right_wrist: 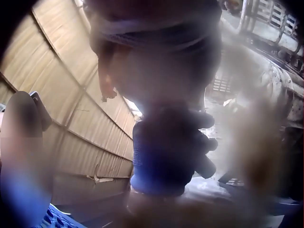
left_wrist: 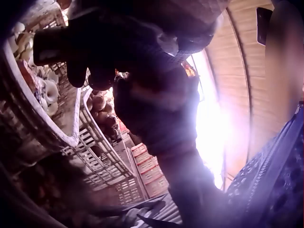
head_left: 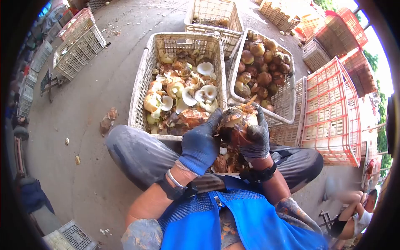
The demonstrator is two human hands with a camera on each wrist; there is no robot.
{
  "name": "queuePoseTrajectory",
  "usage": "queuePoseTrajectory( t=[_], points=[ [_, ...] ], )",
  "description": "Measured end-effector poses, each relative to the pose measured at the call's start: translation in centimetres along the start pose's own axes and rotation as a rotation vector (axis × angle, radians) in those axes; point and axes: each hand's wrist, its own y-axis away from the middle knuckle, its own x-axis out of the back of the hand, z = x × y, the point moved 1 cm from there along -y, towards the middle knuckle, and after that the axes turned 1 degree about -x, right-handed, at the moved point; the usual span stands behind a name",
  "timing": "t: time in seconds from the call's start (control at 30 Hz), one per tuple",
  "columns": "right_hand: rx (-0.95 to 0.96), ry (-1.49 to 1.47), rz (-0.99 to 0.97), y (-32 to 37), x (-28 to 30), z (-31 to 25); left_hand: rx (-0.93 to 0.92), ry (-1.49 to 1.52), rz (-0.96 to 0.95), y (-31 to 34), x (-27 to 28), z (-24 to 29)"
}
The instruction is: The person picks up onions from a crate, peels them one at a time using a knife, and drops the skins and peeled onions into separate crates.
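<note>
Both hands wear dark blue work gloves and meet in front of the lap in the head view. The left hand (head_left: 200,143) grips one side of a large onion (head_left: 236,121) with loose, torn brown skin. On its other side the right hand (head_left: 257,137) holds it, thumb across the front. The fingers partly cover the onion. Just beyond the hands stands a crate (head_left: 136,96) of white, cup-shaped onion layers (head_left: 189,96) and brown skins. In the right wrist view the right hand is dark and blurred, with the left glove (right_wrist: 159,161) below it.
A second crate (head_left: 294,98) at the right holds whole brown onions (head_left: 262,66). Behind is another crate (head_left: 233,39) with scraps. Brown skins (head_left: 225,162) lie between the legs. Red and white crates (head_left: 329,112) stand at the right, and another person (head_left: 354,212) sits at lower right.
</note>
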Motion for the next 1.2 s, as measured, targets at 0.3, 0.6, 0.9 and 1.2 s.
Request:
queuePoseTrajectory(
  t=[0.3, 0.6, 0.9, 1.2],
  points=[
    [0.192, 0.622, -0.049, -0.4, 3.0, -0.5, -0.059, 0.184, -0.195, 0.8, 2.5, -0.4],
    [-0.126, 0.557, -0.105, 0.2, 3.4, 0.6, -0.237, -0.146, 0.029, -1.3, 1.2, 0.1],
    [-0.286, -0.165, -0.101, -0.2, 4.6, 2.5, -0.085, 0.373, -0.161, -1.7, 4.2, 0.0],
    [-0.418, -0.368, -0.089, 0.1, 3.1, 2.9, 0.728, 1.153, -0.320, -2.6, 4.9, 3.6]
  ],
)
